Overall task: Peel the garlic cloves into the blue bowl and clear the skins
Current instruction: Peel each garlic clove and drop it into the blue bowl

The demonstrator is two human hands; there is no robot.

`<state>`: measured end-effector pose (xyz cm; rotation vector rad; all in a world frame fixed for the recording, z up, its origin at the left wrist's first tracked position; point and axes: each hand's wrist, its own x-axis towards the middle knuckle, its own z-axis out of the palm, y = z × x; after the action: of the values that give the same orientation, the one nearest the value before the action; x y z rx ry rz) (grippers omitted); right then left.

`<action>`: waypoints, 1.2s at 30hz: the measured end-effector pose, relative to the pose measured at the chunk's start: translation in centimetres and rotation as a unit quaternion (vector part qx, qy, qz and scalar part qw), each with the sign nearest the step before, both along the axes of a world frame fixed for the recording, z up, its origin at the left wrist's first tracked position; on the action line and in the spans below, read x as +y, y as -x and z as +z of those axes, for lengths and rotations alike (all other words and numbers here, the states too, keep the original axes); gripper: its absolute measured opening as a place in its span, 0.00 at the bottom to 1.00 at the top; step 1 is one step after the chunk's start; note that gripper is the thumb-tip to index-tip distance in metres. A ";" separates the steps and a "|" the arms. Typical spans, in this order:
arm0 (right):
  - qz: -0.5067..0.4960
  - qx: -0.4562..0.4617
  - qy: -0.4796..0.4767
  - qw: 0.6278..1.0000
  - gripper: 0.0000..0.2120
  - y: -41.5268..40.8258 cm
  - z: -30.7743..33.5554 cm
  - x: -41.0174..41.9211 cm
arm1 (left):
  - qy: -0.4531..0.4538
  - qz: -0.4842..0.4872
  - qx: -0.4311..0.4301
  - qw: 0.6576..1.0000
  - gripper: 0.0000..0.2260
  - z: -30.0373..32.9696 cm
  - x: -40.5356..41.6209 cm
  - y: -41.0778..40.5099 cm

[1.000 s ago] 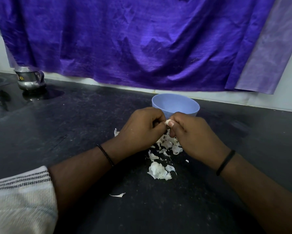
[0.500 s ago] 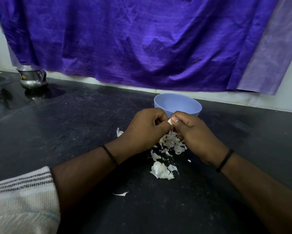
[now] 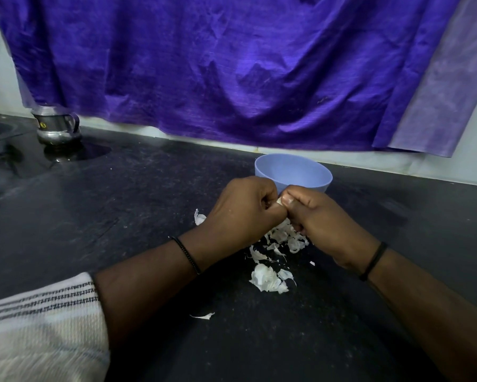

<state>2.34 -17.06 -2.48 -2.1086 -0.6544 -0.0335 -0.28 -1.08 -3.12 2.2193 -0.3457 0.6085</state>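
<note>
Just in front of the blue bowl (image 3: 293, 172), left hand (image 3: 242, 210) and right hand (image 3: 328, 224) both pinch one garlic clove (image 3: 279, 201); skins (image 3: 270, 277) litter the desk (image 3: 121, 216) below.

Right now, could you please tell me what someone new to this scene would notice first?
First, the two hands meeting mid-counter: the left hand and right hand pinch a small pale garlic clove between them. Directly below lies a scatter of white papery garlic skins on the dark stone counter, with the round light-blue plastic bowl just behind the hands. A large crumpled purple cloth fills the wall behind.
</note>
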 end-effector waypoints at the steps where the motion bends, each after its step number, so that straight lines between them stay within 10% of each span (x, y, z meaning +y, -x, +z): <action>1: 0.003 0.004 0.004 1.000 0.12 0.0 0.1 0.0 | -0.014 0.002 -0.008 1.000 0.12 0.0 0.0 0.0; 16: 0.046 0.063 -0.037 0.996 0.15 0.0 0.7 -0.4 | 0.085 -0.007 0.114 0.990 0.06 0.5 1.2 -0.2; 36: 0.017 0.114 -0.079 0.990 0.22 -0.1 0.3 -1.1 | 0.117 -0.054 -0.023 0.991 0.03 -0.5 0.5 -0.2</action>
<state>2.45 -18.19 -2.15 -1.9120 -0.5320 0.1675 -0.10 -0.56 -3.57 1.9516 -0.3950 0.6107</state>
